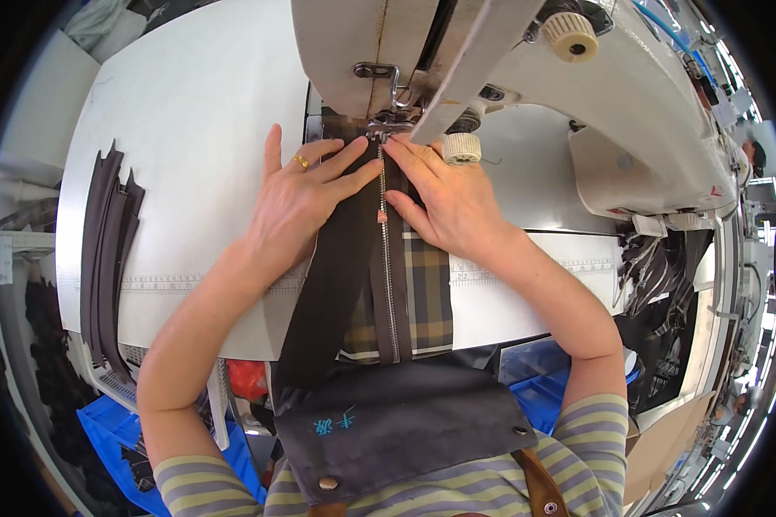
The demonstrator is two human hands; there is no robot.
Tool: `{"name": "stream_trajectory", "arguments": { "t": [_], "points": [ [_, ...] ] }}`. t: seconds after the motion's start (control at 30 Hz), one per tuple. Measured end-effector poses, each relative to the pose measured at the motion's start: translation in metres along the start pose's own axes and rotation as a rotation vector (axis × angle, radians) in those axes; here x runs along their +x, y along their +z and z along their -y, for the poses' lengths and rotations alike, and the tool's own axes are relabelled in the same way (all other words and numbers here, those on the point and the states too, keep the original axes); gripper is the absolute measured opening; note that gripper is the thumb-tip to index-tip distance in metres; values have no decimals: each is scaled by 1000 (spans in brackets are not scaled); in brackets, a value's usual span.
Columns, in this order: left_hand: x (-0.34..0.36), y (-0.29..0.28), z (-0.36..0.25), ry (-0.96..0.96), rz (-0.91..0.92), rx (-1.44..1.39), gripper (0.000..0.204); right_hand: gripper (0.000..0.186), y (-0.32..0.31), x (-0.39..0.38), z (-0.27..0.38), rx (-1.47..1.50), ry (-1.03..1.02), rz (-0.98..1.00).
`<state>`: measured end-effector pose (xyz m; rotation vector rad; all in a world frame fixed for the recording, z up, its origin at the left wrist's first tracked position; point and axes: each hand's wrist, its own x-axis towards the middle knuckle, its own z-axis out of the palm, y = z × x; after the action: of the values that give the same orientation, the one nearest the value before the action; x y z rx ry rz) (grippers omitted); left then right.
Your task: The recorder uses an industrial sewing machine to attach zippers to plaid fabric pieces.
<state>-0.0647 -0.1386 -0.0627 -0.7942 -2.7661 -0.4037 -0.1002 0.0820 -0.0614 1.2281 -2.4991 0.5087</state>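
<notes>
A zipper (390, 302) with metal teeth on dark tape runs lengthwise over plaid cloth (428, 302), up to the presser foot (390, 129) of a sewing machine. Left of the teeth lies a wide black fabric strip (329, 289), which hangs over the table's front edge. My left hand (306, 185) rests flat on this strip, fingers spread, with the index fingertip at the teeth. My right hand (453, 194) lies on the zipper's right side, fingertips close to the presser foot and thumb at the tape. An orange-pink piece (383, 216) sits on the teeth between my hands.
The sewing machine's arm (569, 95) reaches in from the right, above my right hand. A pile of dark cloth strips (108, 258) lies at the table's left edge. Dark strips (660, 267) hang in a bundle at the right. A blue crate (116, 448) stands below left.
</notes>
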Motion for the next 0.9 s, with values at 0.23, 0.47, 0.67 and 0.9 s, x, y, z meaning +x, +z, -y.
{"name": "stream_trajectory", "arguments": {
  "t": [0.23,0.47,0.67,0.9],
  "points": [
    [4,1,2,6,-22,-33,51,42,-35,-9,-2,-4,18,-110],
    [4,5,1,15,-73,-24,47,50,-269,-126,-171,-510,520,-1023],
    [4,7,3,7,-81,-13,48,53,-403,-242,-362,259,1349,-787],
    [5,5,0,-31,-66,-57,50,47,-365,-280,-347,652,1070,-1061]
  ]
}}
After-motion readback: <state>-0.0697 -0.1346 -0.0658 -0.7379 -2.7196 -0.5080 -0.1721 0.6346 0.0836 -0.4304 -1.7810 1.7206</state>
